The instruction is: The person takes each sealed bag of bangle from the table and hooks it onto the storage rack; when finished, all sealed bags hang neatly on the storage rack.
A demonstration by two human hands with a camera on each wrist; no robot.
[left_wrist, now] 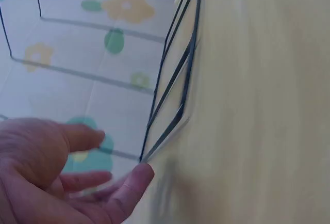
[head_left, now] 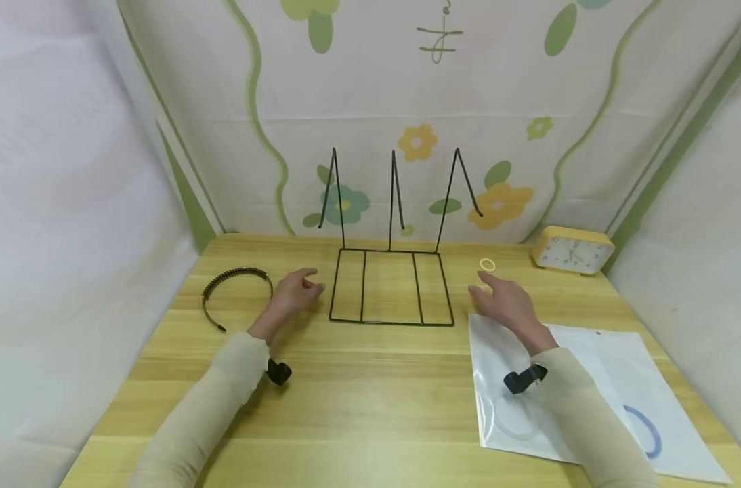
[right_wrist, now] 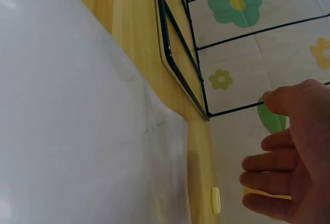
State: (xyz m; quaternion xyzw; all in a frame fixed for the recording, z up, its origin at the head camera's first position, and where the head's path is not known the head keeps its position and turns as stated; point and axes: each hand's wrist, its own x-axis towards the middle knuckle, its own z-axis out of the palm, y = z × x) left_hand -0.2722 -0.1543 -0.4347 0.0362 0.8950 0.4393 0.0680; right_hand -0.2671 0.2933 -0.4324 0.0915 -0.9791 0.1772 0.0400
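Note:
A black wire rack [head_left: 392, 324] stands at the middle of the table, its flat base on the wood and three bent prongs rising at the back. My left hand [head_left: 294, 293] hovers just left of the base, fingers loosely bent and holding nothing; in the left wrist view its thumb and fingers [left_wrist: 135, 176] spread apart near the rack's corner. To the right of the rack, my right hand [head_left: 503, 303] is over the top edge of a white plastic bag [head_left: 590, 366], empty, with fingers relaxed. A small yellow ring [head_left: 488, 265] lies just beyond its fingertips.
A dark, beaded-looking headband [head_left: 238, 271] lies on the left of the table. At the back right corner stands a yellow alarm clock [head_left: 574, 250]. Flower-patterned cloth [head_left: 370, 88] hangs behind the table, with white cloth walls on both sides.

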